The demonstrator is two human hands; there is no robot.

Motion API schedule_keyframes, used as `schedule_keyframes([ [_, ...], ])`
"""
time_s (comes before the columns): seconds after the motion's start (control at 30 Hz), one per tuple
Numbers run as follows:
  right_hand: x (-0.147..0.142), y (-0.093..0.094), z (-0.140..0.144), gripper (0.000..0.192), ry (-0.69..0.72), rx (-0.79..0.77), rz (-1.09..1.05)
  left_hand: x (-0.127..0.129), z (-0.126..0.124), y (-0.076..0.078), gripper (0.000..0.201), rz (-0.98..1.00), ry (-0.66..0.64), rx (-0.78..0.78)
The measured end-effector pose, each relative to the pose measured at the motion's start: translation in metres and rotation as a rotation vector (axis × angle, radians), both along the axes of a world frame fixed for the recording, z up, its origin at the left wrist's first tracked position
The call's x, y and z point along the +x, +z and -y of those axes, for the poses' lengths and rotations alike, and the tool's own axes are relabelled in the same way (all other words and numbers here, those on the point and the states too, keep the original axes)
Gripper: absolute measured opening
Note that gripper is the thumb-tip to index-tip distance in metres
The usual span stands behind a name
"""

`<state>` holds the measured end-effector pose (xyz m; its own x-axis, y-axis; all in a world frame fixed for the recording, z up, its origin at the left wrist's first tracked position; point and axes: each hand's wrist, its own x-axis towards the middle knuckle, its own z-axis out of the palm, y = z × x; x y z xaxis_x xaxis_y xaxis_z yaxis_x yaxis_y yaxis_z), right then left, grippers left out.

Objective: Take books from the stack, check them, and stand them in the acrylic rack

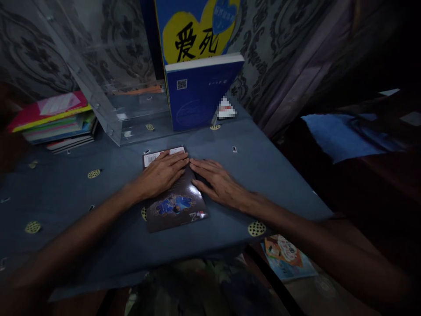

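Where the blue-covered desk (pixel 269 166) carries the work, a clear plastic case (pixel 108 101) and an upright blue book (pixel 200 94) stand at the back, with a stack of books (pixel 55 123) to the left. A dark book (pixel 174 206) lies flat at the middle. Both hands rest open on it, fingers spread: left hand (pixel 162 173) on its upper part, right hand (pixel 219 182) at its right edge. Press evenly with flat palms so the cover cannot slide.
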<state>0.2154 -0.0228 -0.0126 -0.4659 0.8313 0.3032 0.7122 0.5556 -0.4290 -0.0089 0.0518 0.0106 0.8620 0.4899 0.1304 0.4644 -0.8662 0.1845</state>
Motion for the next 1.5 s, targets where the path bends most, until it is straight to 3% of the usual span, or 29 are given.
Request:
schedule_keyframes([
  [0.23, 0.001, 0.004, 0.023, 0.046, 0.027, -0.005, 0.01, -0.006, 0.017, 0.007, 0.044, -0.024, -0.049, -0.078],
  [0.5, -0.001, 0.004, 0.042, 0.046, 0.012, -0.014, 0.021, -0.01, 0.03, 0.003, 0.044, -0.011, -0.086, -0.039],
  [0.8, 0.001, 0.003, 0.065, 0.044, 0.027, 0.007, 0.035, -0.01, 0.048, 0.01, 0.044, -0.071, -0.082, -0.052],
  [1.27, 0.004, -0.002, 0.102, 0.044, 0.096, 0.156, -0.044, -0.019, 0.096, 0.013, 0.047, -0.067, -0.159, -0.041],
  [1.5, -0.003, -0.001, 0.12, 0.039, 0.051, 0.185, -0.082, -0.023, 0.11, 0.009, 0.044, -0.038, -0.169, -0.029],
])
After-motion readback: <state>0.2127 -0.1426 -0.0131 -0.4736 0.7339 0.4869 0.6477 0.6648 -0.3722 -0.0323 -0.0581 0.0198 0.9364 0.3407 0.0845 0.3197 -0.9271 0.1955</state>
